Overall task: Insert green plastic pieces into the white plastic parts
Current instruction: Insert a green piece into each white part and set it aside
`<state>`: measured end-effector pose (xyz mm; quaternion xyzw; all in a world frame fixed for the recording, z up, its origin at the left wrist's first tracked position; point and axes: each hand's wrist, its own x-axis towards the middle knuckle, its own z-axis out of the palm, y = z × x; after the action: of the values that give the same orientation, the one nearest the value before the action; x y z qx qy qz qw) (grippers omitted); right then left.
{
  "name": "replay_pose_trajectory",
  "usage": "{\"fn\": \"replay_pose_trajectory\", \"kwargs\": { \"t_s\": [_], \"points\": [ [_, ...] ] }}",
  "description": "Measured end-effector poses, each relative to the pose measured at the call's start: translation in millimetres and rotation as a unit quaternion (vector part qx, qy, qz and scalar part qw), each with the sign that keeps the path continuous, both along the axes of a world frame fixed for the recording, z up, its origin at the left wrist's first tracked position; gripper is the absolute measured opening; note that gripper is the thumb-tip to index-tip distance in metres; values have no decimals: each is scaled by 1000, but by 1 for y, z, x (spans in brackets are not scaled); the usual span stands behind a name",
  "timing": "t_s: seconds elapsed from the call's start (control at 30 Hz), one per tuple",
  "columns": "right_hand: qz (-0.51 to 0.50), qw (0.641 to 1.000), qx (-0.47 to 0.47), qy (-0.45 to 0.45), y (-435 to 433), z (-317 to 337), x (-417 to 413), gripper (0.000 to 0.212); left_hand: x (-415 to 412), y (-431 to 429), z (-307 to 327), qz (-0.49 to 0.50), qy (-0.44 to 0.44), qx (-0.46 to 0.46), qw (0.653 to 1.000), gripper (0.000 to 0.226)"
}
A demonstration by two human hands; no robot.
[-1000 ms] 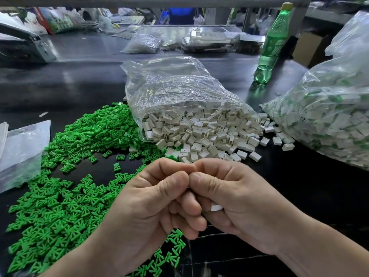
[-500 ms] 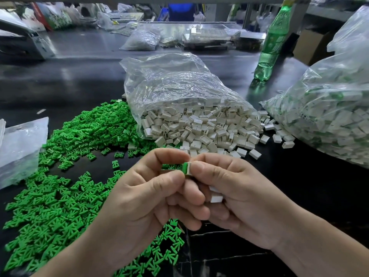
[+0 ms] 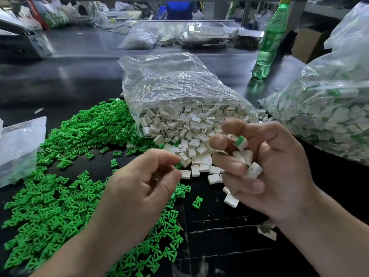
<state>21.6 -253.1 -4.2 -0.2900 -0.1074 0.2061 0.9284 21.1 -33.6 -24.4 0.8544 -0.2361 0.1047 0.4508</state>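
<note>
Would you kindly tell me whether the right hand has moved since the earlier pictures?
Yes: the right hand, gripping white parts, has shifted right, toward the bag of assembled parts.

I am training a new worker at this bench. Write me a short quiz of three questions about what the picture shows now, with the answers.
1. True or false: the green bottle lies on its side.
2. What does the right hand hold? A) the bottle B) several white parts, one already filled with green C) nothing
3. Fill in: the loose green pieces lie to the ___ of the open bag.
Key: 1 false, it stands upright; 2 B; 3 left.
</note>
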Motion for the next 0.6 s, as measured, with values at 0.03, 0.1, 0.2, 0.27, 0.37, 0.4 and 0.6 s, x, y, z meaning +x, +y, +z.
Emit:
{"fn": "replay_pose_trajectory", "kwargs": {
  "t_s": [0.03,0.1,0.2,0.27,0.37,0.4,0.6],
  "points": [
    [-18,1000,-19,4,-3,1,2,15,0,0,-2,-20,-7,47,999,20],
    [-56,994,-93,18,-9,1,5,9,-1,-5,-6,-63,-19,172,983,37],
    [-138,929,-344,-7,-19,3,7,5,-1,-10,-10,-88,-88,283,951,46],
    [-144,771,-613,-89,-25,7,3,2,1,-12,-11,-103,-121,304,939,39],
    [-43,514,-841,-163,-24,16,-5,20,4,-12,-13,-127,-135,312,932,31],
    [-13,462,-872,-162,-21,17,-7,28,5,-12,-14,-133,-133,311,931,27],
    [75,351,-912,-197,-7,13,-11,33,7,-15,-14,-121,-121,310,935,27]
  ]
}}
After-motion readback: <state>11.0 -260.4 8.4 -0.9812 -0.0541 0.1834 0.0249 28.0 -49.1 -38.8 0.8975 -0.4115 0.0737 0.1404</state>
